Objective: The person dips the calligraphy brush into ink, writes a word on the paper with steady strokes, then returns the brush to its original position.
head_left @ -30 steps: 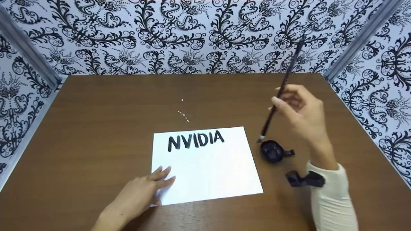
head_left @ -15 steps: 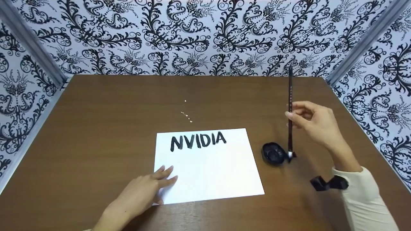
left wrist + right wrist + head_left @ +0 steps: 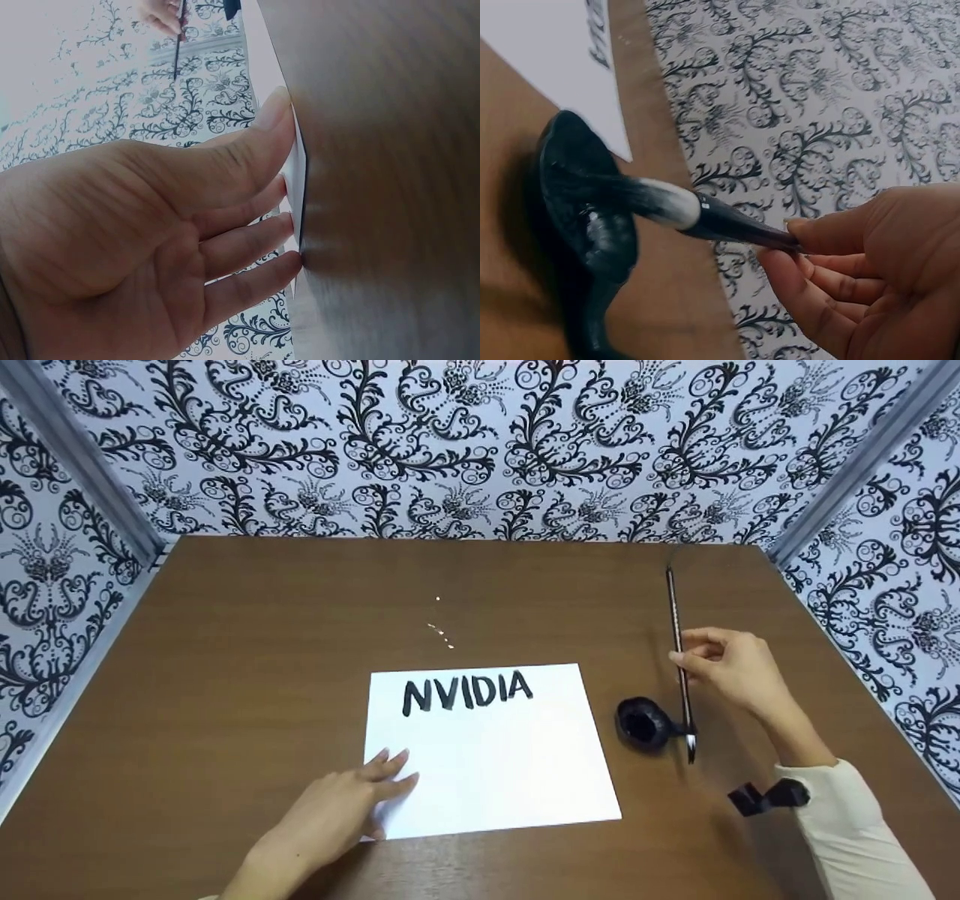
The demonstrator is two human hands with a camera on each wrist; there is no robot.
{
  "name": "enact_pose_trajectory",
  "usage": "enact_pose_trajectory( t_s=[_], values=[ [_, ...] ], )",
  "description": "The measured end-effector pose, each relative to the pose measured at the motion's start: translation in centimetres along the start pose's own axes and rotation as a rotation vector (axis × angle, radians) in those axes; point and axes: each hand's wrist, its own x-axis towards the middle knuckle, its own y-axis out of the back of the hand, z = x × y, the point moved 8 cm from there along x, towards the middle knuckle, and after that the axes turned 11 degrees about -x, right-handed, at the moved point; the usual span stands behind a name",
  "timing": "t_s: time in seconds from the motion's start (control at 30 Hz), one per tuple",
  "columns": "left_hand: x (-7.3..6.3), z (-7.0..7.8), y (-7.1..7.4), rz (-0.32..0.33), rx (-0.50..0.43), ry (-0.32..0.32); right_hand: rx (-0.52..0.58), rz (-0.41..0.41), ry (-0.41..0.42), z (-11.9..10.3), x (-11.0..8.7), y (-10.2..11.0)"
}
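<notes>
A white sheet of paper (image 3: 495, 765) lies on the table, with "NVIDIA" in thick black letters along its top. My left hand (image 3: 330, 810) rests on the sheet's lower left corner, fingers spread; the left wrist view shows its fingertips (image 3: 289, 259) at the paper's edge. To the right, my right hand (image 3: 739, 675) pinches a long dark brush (image 3: 677, 622) between thumb and fingers. In the head view the brush's tip points down across the handle of a small black ink dish (image 3: 643, 724). In the right wrist view the dark bristles (image 3: 615, 191) overlap the dish's bowl; contact is unclear.
The brown wooden table (image 3: 225, 682) carries a few small white flecks (image 3: 441, 634) beyond the paper. Patterned black-and-white walls (image 3: 480, 450) enclose the back and sides. A black strap mount (image 3: 769, 796) sits on the right sleeve.
My right hand has moved right and lower with the brush, whose tip went from the dish's left side to its handle on the right. The left hand stays on the paper.
</notes>
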Motion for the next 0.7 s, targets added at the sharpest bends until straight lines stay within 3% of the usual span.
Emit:
enact_pose_trajectory(
  t_s=[0.2, 0.37, 0.7],
  values=[
    [0.0, 0.0, -0.1, 0.007, 0.018, -0.009, 0.031, -0.131, -0.092, 2.0, 0.2, -2.0],
    [0.0, 0.0, -0.2, 0.001, 0.020, -0.008, 0.049, -0.163, -0.149, 3.1, 0.5, -2.8],
    [0.0, -0.1, -0.2, -0.013, 0.010, 0.010, 0.023, -0.245, -0.167, 3.7, 0.8, -4.4]
  ],
)
